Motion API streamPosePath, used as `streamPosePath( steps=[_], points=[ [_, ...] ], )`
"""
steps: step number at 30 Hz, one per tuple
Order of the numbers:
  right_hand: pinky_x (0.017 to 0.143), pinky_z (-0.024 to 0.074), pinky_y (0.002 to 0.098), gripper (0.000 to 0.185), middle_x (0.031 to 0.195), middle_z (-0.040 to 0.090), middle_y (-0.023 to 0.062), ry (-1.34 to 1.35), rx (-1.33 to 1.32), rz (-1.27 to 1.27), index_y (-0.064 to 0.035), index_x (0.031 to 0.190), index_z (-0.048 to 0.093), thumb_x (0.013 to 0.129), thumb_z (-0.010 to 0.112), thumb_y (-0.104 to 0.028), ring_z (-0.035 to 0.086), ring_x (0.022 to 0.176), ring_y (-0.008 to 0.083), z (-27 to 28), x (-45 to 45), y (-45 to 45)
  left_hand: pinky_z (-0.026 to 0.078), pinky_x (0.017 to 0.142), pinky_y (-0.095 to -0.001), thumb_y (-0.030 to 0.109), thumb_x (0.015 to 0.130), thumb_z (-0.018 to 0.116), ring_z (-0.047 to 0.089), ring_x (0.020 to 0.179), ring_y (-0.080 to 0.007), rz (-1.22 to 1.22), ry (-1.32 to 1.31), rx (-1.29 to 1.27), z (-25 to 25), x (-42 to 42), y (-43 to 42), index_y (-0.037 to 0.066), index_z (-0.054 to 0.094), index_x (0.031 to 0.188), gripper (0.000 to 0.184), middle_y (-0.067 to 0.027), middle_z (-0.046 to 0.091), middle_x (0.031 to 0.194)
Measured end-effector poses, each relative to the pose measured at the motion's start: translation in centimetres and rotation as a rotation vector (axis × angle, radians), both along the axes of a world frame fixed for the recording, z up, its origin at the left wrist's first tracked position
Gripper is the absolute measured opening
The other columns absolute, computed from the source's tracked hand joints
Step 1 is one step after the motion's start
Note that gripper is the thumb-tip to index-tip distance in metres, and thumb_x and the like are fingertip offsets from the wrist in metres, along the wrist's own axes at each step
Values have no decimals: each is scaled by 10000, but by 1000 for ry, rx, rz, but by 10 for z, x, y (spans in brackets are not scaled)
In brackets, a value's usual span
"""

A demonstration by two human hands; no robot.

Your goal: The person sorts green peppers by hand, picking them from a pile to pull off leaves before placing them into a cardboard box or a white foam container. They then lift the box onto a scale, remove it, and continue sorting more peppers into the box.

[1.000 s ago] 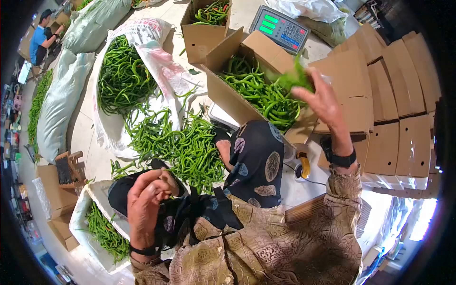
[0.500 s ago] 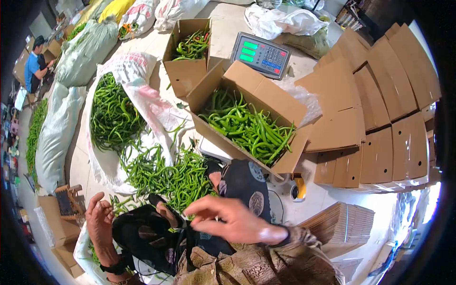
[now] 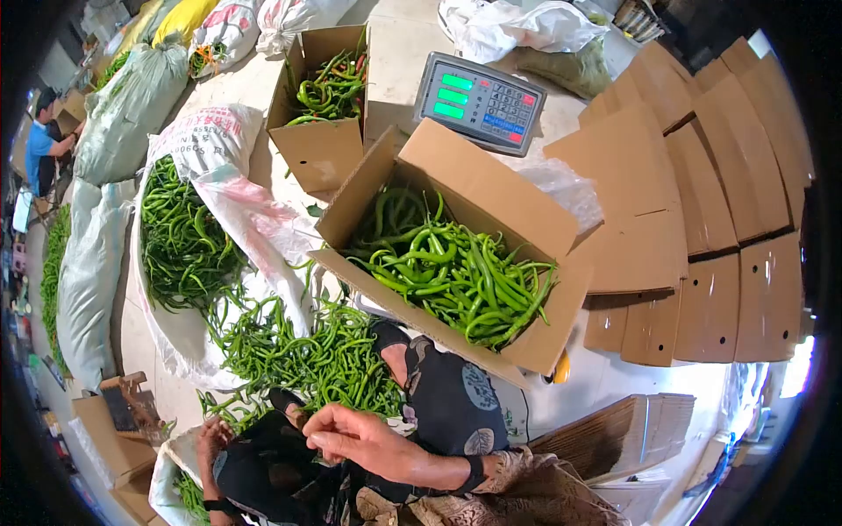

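Observation:
My right hand (image 3: 368, 444) is over my lap, its fingers curled together and its thumb side up; nothing shows in it. Low on the left, my left hand (image 3: 213, 438) has its fingers bent inward beside my knee; whatever they may hold is hidden. Just beyond my feet lies a heap of loose green chili peppers (image 3: 311, 351), spilling from a white woven sack (image 3: 206, 145). Past my right knee, an open cardboard box (image 3: 491, 180) of green peppers (image 3: 465, 276) sits tilted in my view.
A scale display (image 3: 482, 103) stands behind the box. A smaller carton (image 3: 320, 153) holds green and red peppers. Stacked cartons (image 3: 710, 298) and flattened cardboard (image 3: 614, 430) are on the right. Full sacks (image 3: 92, 272) line the left, where a person in blue (image 3: 39, 149) sits.
My view has shifted, and the box appears nearer. My left hand has dropped from its raised, loosely spread pose and curled. My right hand has moved left and down, its fingers drawing together.

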State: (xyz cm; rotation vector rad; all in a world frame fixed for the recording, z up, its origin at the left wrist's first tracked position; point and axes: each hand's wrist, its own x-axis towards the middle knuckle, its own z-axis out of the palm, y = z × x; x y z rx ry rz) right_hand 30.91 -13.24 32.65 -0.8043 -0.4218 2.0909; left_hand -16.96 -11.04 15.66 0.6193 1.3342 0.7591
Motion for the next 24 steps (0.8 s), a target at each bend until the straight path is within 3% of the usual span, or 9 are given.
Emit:
streamPosePath(
  steps=[3,10,14,16,17,18,19,20,24],
  points=[
    [785,451,232,220,984,564,24,-33,54,-16,-22,1133,524,996,530,-194,518,858,75,0,0,1,519,695,-367,198,848,682,626,769,-244,69,302,-95,-19,15,-12,37,609,1127,330,-86,658,840],
    [782,454,237,233,990,576,21,-107,45,25,-25,1144,525,1001,526,-210,530,873,76,2,4,8,510,712,-364,207,840,670,628,781,-242,-85,445,-135,-71,12,-25,35,623,1120,332,-86,669,858],
    [771,475,229,200,940,616,22,-267,-30,78,-20,1125,565,953,592,-119,579,843,84,8,2,13,505,721,-362,212,835,663,629,787,-240,-474,687,106,-94,-6,-28,34,632,1116,333,-86,675,868],
    [719,472,225,175,893,603,12,-335,-113,62,-40,1091,583,952,592,-145,579,793,80,14,0,18,487,700,-328,236,861,598,606,726,-188,-666,934,154,-57,22,-20,29,653,1063,295,-69,674,868],
    [735,478,231,170,904,615,46,-303,-131,-10,-33,1098,572,956,576,-126,583,802,99,12,-3,13,480,656,-307,176,885,600,591,713,-179,-405,699,-137,-36,42,-4,21,630,1088,257,-63,652,838],
    [754,482,238,165,922,628,81,-394,-125,27,-18,1094,560,954,567,-106,585,808,114,8,-3,13,472,627,-276,131,910,578,587,709,-156,-482,643,326,-42,41,-21,8,610,1119,245,-58,629,813],
    [765,485,252,154,922,632,87,-432,-35,13,2,1071,554,950,562,-93,582,798,119,10,-2,15,481,638,-257,135,927,547,588,720,-134,-127,424,-93,-25,58,-13,-13,596,1144,268,-56,621,813],
    [750,480,255,148,915,627,86,-444,-39,0,3,1063,552,947,557,-87,578,788,120,10,-6,16,502,670,-267,125,918,551,600,746,-138,-55,364,-247,-40,47,-16,-19,582,1165,288,-57,624,826],
    [692,454,267,135,905,615,99,-377,-121,-47,12,1036,545,931,550,-73,554,750,127,4,-23,25,513,688,-271,112,905,549,613,766,-144,87,318,-290,-51,52,-21,-22,579,1163,292,-65,629,835]
  ],
)
